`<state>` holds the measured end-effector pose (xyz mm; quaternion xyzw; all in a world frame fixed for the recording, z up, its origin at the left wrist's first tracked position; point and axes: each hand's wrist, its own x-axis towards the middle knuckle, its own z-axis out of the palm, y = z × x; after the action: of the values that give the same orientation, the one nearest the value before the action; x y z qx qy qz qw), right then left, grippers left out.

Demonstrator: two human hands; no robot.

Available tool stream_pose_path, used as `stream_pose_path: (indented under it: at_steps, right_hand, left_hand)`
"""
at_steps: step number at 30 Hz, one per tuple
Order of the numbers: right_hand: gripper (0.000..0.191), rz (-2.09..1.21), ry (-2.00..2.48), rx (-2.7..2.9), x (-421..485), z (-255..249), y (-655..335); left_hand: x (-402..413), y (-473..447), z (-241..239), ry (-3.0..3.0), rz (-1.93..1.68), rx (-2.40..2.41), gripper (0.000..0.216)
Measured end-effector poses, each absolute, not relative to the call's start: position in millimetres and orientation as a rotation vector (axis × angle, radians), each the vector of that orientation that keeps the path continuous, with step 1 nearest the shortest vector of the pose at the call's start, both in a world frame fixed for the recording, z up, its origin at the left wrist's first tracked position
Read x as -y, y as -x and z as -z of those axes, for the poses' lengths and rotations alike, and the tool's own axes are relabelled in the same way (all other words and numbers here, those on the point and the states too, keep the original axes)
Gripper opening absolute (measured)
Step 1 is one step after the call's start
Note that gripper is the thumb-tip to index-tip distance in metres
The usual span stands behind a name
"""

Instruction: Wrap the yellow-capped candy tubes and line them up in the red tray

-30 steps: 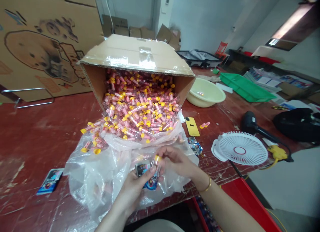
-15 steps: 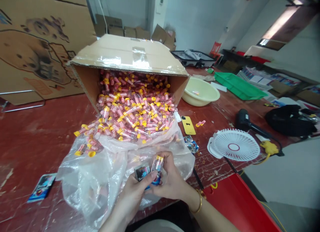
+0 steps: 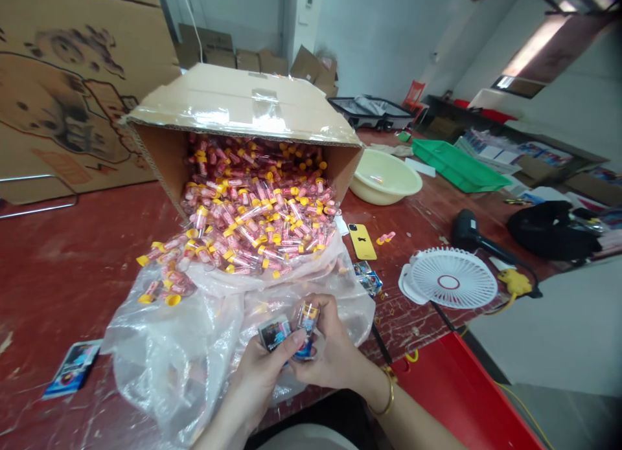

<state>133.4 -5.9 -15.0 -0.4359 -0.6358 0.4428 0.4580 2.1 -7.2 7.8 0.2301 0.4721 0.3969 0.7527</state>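
Note:
My left hand [image 3: 260, 379] pinches a small printed card [image 3: 275, 332] over the clear plastic sheet [image 3: 184, 346] at the table's near edge. Touching it, my right hand [image 3: 328, 353] is closed round a small clear tube with a yellow cap [image 3: 308, 315]. Behind them a cardboard box [image 3: 243, 107] lies on its side, spilling several pink-filled yellow-capped tubes [image 3: 253, 223] onto the plastic.
A yellow phone [image 3: 362, 241], a white fan [image 3: 449, 280], a cream basin [image 3: 383, 176], a green tray [image 3: 454, 165] and a black hair dryer [image 3: 469, 233] lie to the right on the red table. A printed card [image 3: 70, 369] lies at the left. A red bin [image 3: 461, 405] stands below the table's edge.
Both hands have drawn closer together and towards me, and the right hand has brought the tube against the card. The view has shifted slightly to the right.

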Motion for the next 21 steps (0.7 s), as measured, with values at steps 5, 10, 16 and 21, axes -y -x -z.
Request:
stream_pose_path:
  at_steps: [5,10,16,21]
  right_hand:
    - [0.064,-1.129,1.051,1.543,5.0,14.1,-131.1]
    - [0.061,-1.153,1.032,1.514,5.3,11.5,-129.6]
    - [0.039,-1.231,1.009,1.430,-1.6,0.9,-145.9]
    - [0.033,-1.267,1.187,1.051,12.6,13.1,-203.3]
  left_hand:
    - [7.3,-0.7,-4.2,-0.535,-0.871,-1.034,0.024]
    - [7.4,1.4,4.2,-0.580,-0.873,-1.072,0.027]
    - [5.7,-2.8,3.9,-0.616,-0.867,-1.109,0.038]
    - [12.2,-16.1,-0.4,-0.508,-0.705,-1.021,0.040]
